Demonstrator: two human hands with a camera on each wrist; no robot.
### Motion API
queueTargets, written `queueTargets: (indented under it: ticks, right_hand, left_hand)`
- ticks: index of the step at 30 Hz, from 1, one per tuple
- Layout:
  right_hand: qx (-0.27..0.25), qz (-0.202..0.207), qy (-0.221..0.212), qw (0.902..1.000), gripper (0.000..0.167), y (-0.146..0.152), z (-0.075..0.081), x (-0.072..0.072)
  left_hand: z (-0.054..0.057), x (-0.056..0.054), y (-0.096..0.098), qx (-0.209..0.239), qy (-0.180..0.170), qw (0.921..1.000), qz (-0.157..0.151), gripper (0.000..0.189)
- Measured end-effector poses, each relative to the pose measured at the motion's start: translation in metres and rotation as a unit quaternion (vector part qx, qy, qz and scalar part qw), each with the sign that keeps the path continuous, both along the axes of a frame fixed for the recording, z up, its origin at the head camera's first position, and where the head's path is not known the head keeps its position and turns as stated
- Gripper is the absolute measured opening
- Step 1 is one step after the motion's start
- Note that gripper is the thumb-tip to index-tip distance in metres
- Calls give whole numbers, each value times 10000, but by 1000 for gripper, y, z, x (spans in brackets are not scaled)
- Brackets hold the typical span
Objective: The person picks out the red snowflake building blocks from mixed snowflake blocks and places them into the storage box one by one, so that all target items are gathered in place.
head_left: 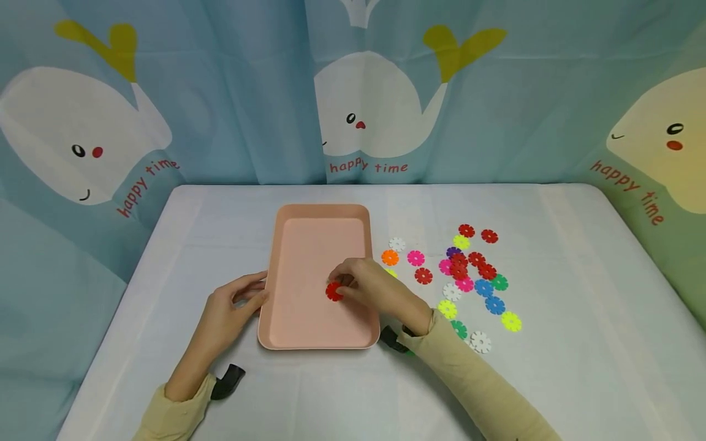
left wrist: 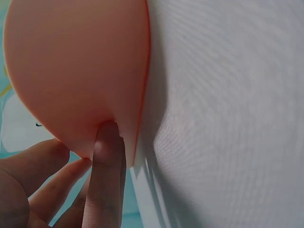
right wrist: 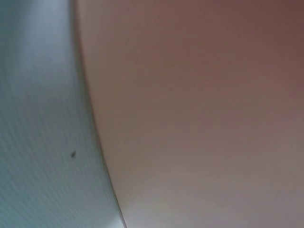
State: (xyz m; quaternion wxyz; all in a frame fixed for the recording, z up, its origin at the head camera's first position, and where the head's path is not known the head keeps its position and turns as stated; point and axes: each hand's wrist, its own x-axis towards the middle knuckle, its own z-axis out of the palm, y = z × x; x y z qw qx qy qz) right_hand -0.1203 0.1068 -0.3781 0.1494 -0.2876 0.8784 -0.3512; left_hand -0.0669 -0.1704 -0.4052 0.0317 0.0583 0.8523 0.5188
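On the tabletop (head_left: 573,294), a tray (head_left: 322,212) is set left of scattered discs (head_left: 423,276), some overlapped by others. Within the tray's outline, one disc (head_left: 333,291) is held by the right grip (head_left: 372,284); the tray's left side is touched by the left grip (head_left: 227,309). Behind the tabletop, a curtain (head_left: 248,122) is hung.

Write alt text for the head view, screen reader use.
A person's right hand pinches a red notched disc over a pink rectangular tray; the left hand touches the tray's left side. Multicolored notched discs lie right of the tray on a white tabletop, before a whale-print curtain.
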Motion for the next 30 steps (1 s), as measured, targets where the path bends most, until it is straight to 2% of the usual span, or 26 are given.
queueTargets:
  ticks: [15, 25, 30]
  right_hand:
    - [232, 46, -298, 9993, 27, -1, 1, -2]
    - [264, -19, -31, 9996, 32, 0, 6, 7]
    - [67, 55, 162, 9998, 32, 5, 7, 10]
  left_hand:
    - [0, 0, 0, -93, -13, 10000, 20, 39]
    - [-1, -1, 0, -110, -13, 9999, 57, 39]
    - [-2, -1, -1, -160, 27, 9999, 59, 39]
